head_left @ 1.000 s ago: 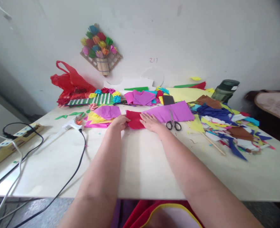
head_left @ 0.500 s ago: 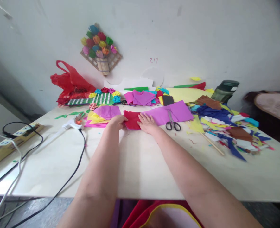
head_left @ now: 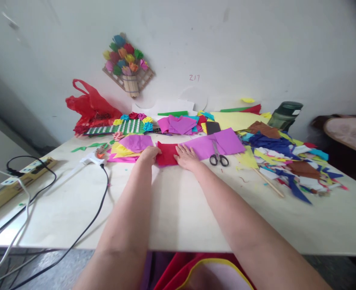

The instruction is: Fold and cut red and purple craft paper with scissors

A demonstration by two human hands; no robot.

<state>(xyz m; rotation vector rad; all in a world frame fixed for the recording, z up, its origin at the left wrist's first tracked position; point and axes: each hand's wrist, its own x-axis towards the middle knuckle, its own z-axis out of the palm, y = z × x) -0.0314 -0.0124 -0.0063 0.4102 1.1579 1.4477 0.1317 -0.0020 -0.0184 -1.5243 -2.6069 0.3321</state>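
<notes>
The person's two hands are apart, both on a small red sheet in the middle of the white table (head_left: 178, 225). The right hand (head_left: 187, 157) lies flat on the sheet's right side, with its fingers spread. The left hand (head_left: 149, 155) is bent at the left edge of the red sheet (head_left: 168, 154); its fingertips are hard to see, so I can't tell if it pinches. A bit of purple peeks out below the red, and a long purple sheet (head_left: 232, 141) reaches off to the right, under the scissors (head_left: 218, 159).

At the back left sits a red plastic bag (head_left: 90, 102); dark stuff shows low down, but I can't tell what it is. Up on the wall, a little pot of sticks (head_left: 131, 85) is full of bright flowers (head_left: 122, 53), and their stems are hidden. The green bottle (head_left: 283, 117) leans at the back right, and I can't make out what is inside. On the far right, something pink (head_left: 350, 131) is cut off.
</notes>
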